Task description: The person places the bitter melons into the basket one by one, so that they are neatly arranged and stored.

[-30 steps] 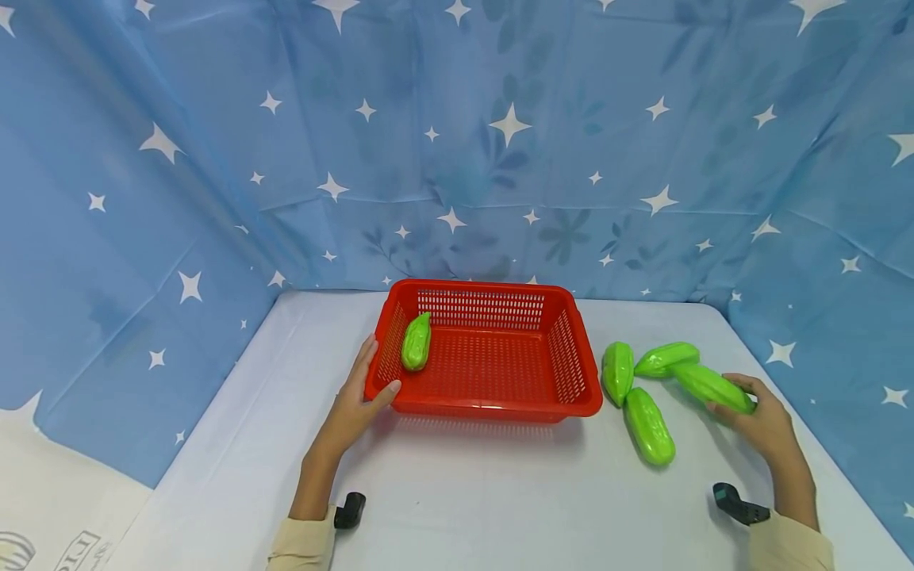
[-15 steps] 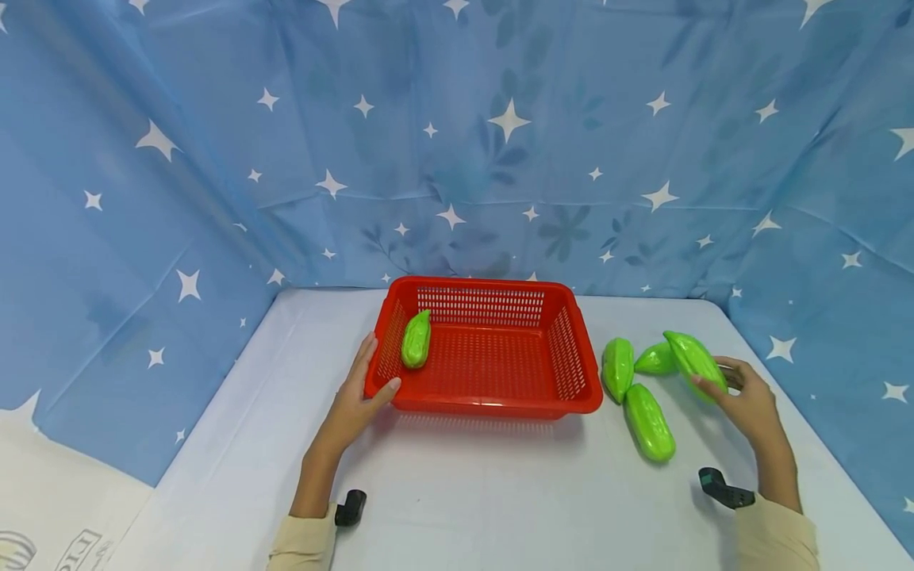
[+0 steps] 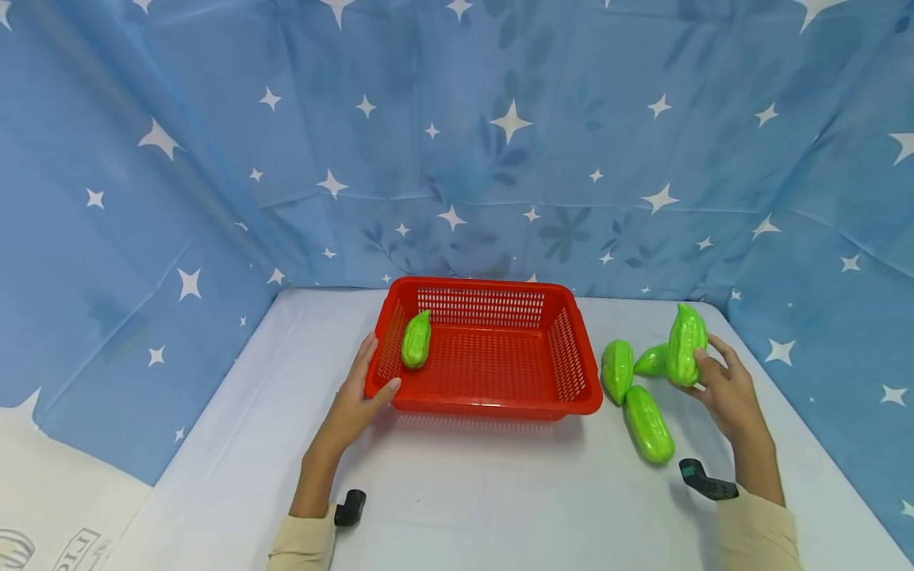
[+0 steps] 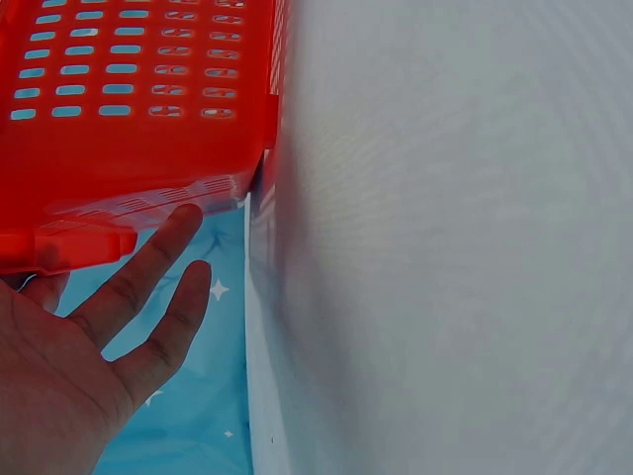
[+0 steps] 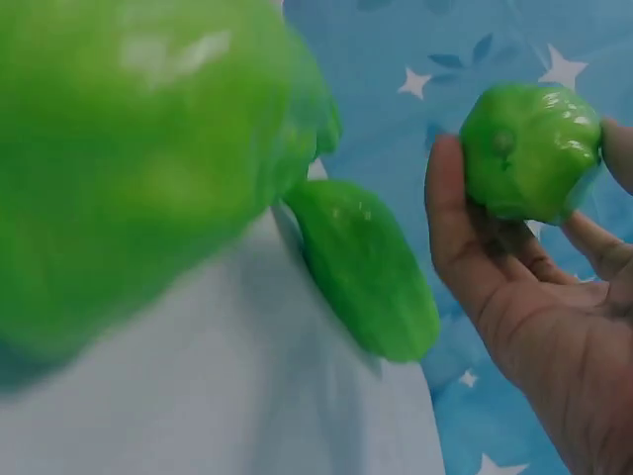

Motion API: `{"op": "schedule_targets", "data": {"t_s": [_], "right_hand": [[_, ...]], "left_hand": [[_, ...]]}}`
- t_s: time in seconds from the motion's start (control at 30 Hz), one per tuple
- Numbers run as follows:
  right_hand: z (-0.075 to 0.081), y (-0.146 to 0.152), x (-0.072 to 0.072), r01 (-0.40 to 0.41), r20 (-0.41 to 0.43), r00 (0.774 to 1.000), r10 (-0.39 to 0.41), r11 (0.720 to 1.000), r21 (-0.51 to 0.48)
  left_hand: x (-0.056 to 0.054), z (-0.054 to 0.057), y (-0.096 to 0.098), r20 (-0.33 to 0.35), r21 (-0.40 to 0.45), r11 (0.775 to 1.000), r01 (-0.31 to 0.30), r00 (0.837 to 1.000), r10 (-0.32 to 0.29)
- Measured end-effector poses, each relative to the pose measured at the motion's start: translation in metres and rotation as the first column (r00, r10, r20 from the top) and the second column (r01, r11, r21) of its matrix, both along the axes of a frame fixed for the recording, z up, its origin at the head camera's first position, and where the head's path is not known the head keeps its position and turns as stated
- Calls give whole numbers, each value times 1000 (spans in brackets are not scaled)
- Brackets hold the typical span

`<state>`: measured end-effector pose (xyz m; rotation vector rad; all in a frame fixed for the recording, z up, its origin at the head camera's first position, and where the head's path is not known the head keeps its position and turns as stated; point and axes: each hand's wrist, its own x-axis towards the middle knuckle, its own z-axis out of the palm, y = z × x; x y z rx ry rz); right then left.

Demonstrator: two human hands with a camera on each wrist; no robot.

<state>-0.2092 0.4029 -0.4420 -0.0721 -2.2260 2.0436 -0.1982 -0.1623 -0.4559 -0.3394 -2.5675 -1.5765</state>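
Observation:
My right hand grips a bright green, ridged gourd and holds it upright, its pointed tip up, above the table's right side. In the right wrist view, the thumb and fingers curl round this gourd, whose blunt end faces the camera. On the left, my left hand rests at the front left corner of a red slotted basket. Its fingers lie straight along the outside and the thumb touches the front rim. One gourd lies inside the basket, against the left wall.
Three more green gourds lie right of the basket: one beside its wall, one nearer the front, and one partly hidden behind the held gourd. A blue starry curtain hangs behind the white table.
My right hand has lifted the gourd off the table, moved left and turned it from lying to upright. The left hand and basket have stayed in place.

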Motion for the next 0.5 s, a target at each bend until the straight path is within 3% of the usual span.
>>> {"op": "schedule_targets", "data": {"t_s": [0.03,0.1,0.17,0.27,0.4,0.5], "right_hand": [[1,-2,0,-53,-47,998,48,992,-116],[2,-8,-2,-174,-145,980,136,938,-298],[3,-12,-4,-292,-230,951,209,852,-435],[4,-18,-7,-424,-315,905,286,674,-605],[7,-25,-13,-492,-357,866,349,468,-734],[11,-31,-16,-497,-355,853,383,389,-775]], "left_hand": [[0,0,0,1,1,1000,0,1000,0],[0,0,0,0,0,1000,1,1000,-1],[0,0,-1,0,-1,1000,1,1000,-1],[1,-1,-1,-3,-4,1000,2,1000,-2],[0,0,0,-1,-3,1000,1,1000,-1],[0,-1,0,-5,-3,1000,1,1000,-1]]}}
